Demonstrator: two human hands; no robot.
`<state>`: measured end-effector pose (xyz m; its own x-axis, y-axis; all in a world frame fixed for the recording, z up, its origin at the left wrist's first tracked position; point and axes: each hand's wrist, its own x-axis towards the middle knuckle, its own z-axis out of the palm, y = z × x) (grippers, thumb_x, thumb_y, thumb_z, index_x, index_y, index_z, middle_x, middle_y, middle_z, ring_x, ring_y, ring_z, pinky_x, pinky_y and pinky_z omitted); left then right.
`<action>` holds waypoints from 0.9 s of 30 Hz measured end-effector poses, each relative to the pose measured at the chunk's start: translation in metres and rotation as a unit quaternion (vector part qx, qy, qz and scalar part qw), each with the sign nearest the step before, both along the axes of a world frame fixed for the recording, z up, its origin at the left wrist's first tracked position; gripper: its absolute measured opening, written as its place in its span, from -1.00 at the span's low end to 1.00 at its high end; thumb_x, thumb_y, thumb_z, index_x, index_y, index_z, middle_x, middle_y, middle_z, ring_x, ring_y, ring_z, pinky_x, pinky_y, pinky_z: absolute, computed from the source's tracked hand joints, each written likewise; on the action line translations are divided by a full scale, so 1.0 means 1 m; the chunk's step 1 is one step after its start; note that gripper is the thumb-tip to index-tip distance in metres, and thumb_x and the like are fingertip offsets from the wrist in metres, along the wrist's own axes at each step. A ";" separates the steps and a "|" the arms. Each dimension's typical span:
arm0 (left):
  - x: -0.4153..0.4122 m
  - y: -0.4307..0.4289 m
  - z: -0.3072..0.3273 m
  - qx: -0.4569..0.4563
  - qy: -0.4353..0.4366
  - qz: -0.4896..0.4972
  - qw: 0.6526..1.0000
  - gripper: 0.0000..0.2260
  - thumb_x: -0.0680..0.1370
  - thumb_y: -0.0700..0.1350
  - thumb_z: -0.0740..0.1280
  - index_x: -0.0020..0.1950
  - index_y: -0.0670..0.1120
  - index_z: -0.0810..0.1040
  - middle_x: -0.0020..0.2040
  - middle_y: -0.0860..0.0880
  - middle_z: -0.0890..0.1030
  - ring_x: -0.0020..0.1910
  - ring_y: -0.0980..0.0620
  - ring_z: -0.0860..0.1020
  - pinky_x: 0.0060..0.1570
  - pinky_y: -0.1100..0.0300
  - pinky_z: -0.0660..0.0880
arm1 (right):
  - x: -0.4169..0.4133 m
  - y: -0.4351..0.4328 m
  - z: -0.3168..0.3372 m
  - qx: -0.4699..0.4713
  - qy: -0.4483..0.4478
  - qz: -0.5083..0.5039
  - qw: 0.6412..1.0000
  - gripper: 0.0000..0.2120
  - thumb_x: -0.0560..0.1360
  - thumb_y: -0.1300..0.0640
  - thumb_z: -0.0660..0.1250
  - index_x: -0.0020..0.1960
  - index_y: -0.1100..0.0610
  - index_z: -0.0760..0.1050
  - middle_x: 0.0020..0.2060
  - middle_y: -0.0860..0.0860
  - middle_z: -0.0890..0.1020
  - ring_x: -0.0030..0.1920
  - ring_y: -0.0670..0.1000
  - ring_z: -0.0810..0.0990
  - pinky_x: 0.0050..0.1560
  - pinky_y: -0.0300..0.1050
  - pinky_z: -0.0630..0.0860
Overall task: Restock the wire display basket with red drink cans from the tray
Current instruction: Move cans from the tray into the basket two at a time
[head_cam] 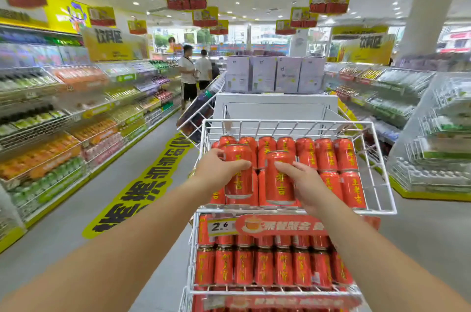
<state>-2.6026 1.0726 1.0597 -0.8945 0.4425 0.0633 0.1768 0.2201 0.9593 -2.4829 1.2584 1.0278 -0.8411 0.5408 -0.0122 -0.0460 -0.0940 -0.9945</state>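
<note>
Two shiny red aluminium drink cans with yellow characters stand upright over the white wire display basket [379, 184] — the left hand [216, 169] is wrapped around one can [238, 171], the right hand [309, 187] around the other [279, 179]; rows of matching cans fill the basket in a bright supermarket aisle with a grey floor [76, 222]

White wire rack [379, 184] at an aisle end, standing on grey floor [102, 209]. Top basket [285, 123], tilted forward: upright red cans [344, 156] in two tiers, the rows full at right and rear. Front rail: price tag [221, 226] and red banner [283, 225]. Lower shelf [275, 292]: a full row of red cans [283, 267], upright, touching side by side. Floor at left: yellow decal [142, 187] with black lettering.
</note>
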 end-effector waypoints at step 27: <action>-0.025 0.100 -0.034 -0.421 0.336 -0.051 0.841 -0.31 0.39 0.51 0.27 0.41 0.16 0.51 0.23 0.00 0.64 0.40 -0.15 0.35 0.43 -0.19 0.14 | -0.036 0.088 -0.060 0.159 -0.089 -0.023 0.983 -0.54 0.40 -0.16 0.56 0.22 -0.01 0.57 0.15 -0.14 0.62 0.09 -0.11 0.60 0.01 -0.14 0.57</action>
